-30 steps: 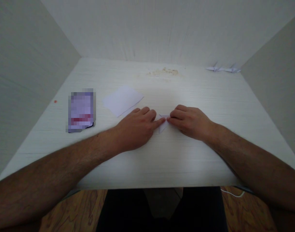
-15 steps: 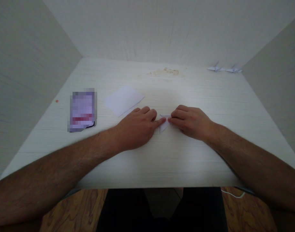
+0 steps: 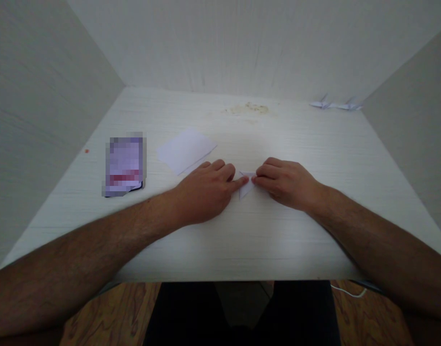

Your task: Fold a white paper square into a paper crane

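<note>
A small folded white paper (image 3: 245,191) lies on the white table between my two hands. My left hand (image 3: 207,192) is closed except for its thumb, which presses on the middle of the paper. From the right, my right hand (image 3: 287,182) pinches the paper's upper right corner, thumb and forefinger together. The fingertips of both hands are close to each other on the paper. Part of the paper is hidden under them. A larger white sheet (image 3: 186,149) lies flat, just beyond my left hand.
A phone (image 3: 124,163) with a blurred screen lies at the left. Two folded paper figures (image 3: 323,104) stand at the back right by the wall. Brownish stains (image 3: 251,108) mark the back of the table (image 3: 213,250). Walls enclose the back and both sides.
</note>
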Demonstrator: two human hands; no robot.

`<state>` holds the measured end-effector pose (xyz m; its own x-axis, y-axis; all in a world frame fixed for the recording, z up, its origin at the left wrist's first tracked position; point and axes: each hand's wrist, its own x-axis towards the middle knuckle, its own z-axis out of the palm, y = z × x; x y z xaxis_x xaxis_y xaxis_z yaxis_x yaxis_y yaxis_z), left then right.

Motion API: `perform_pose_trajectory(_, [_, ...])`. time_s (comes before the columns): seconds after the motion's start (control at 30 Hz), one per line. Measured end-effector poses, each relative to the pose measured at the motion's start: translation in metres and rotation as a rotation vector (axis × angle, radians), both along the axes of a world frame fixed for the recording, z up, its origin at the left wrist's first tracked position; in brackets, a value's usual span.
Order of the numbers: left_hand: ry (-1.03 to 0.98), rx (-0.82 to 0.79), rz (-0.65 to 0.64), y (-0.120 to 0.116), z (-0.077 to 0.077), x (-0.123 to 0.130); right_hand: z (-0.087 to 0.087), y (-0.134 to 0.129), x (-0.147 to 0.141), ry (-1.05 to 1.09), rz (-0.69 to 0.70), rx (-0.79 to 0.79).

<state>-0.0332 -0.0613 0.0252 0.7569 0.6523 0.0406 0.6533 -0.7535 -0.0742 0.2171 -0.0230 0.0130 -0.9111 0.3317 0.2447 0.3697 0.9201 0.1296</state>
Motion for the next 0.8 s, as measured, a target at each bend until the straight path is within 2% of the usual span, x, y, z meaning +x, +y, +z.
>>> perform_pose_trajectory(0.3, [-0.02, 0.044, -0.073, 0.001, -0.003, -0.002, 0.008, -0.002, -0.001, -0.025, -0.033, -0.113])
perform_pose_trajectory(0.8, [-0.002, 0.063, -0.028, -0.003, 0.001, 0.004, 0.011, 0.001, -0.001, -0.051, -0.057, -0.137])
